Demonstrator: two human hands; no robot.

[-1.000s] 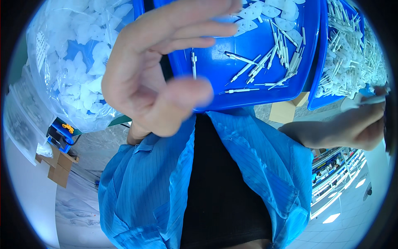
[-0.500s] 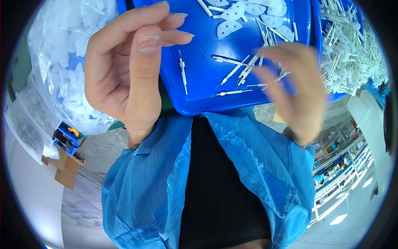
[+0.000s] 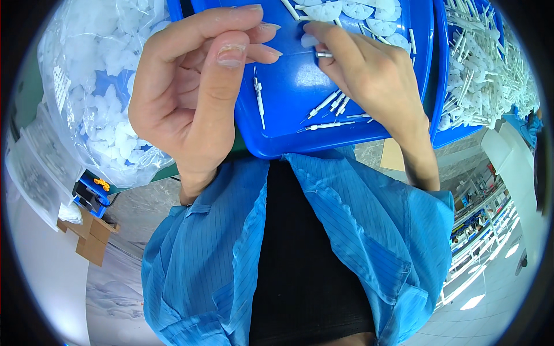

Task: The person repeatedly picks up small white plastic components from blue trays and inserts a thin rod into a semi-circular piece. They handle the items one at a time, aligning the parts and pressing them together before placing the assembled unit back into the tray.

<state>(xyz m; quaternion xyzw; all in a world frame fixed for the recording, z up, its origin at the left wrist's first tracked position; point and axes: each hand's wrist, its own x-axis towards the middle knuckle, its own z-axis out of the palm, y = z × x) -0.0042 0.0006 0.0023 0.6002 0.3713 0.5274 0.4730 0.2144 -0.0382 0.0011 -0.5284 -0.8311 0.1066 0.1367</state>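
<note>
**Right hand (image 3: 375, 81) back at the blue tray (image 3: 340, 138), a white stick (image 3: 324, 55) in its pinch**

The right hand has made the big move. A second ago it was out at the far right edge of the frame; half a second ago it was a blur above the sticks; now it is sharp, reaching over the tray at upper centre. Its fingers are closed together, and the short end of the white stick pokes out to the left between them. The rest of the stick is hidden by the hand. A stick that lay slantwise above the others is no longer seen in its place, so this is probably the one picked up. A pale flat piece (image 3: 309, 40) shows right by the index fingertip; whether it is gripped too or lies in the tray, I cannot tell.

The left hand (image 3: 184, 98), upper left of centre, is loosely curled and relaxed, its palm bare, with nothing visible in it. It seems free to receive or steady a part.

Below the right hand lie loose sticks (image 3: 324, 104); a lone stick (image 3: 259, 101) rests near the tray's left side. More flat pieces (image 3: 384, 27) are at the top, a clear bag (image 3: 138, 167) at left, and a heap of white parts (image 3: 479, 86) at upper right.
</note>
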